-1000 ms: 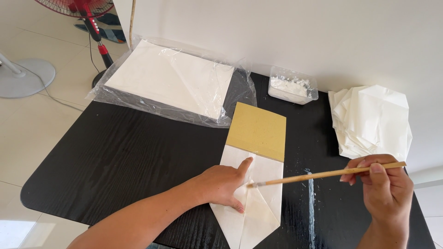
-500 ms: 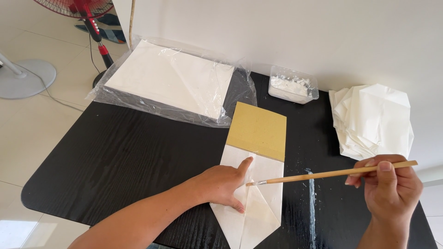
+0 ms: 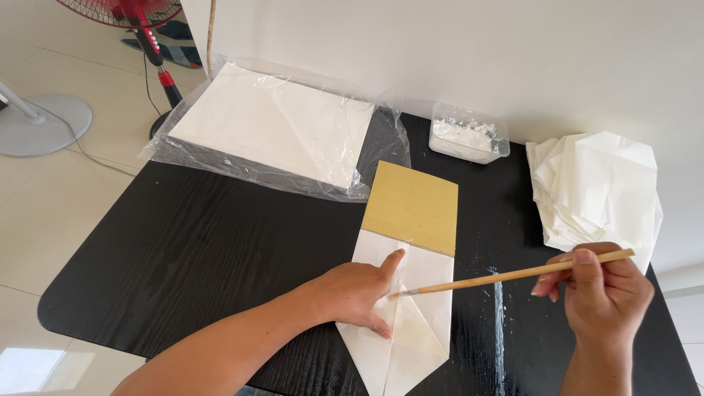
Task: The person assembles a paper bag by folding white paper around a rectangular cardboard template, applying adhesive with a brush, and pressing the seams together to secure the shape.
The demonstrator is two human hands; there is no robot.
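Left hand (image 3: 359, 293) lying flat and open on folded white paper (image 3: 400, 330), fingers spread, index finger pointing toward far edge, palm pressing left half of paper onto black surface (image 3: 205, 249). Paper's near end folded to a point, reaching close to near edge of surface.

Right hand (image 3: 605, 290) closed around upper end of thin wooden brush (image 3: 506, 276), gripping between thumb and fingers, hovering above right part of surface. Brush slanting down and left, bristle tip touching paper just beside left index finger. White streaks (image 3: 499, 315) showing on surface between paper and right hand.

Tan card rectangle (image 3: 412, 207) lying just beyond paper, near edge overlapping paper's far end. Heap of folded white paper pieces (image 3: 598, 191) sitting at right, beyond right hand, partly overhanging right edge of surface. Stack of white sheets in clear plastic wrap (image 3: 275, 128) resting at far left corner, wrap spilling past surface edge. Small clear tub holding white paste (image 3: 469, 141) standing at far edge against white wall (image 3: 440, 51), between wrapped stack and heap.

Red standing fan (image 3: 139, 22) and a second white fan base (image 3: 44, 125) standing on tiled floor beyond left side.
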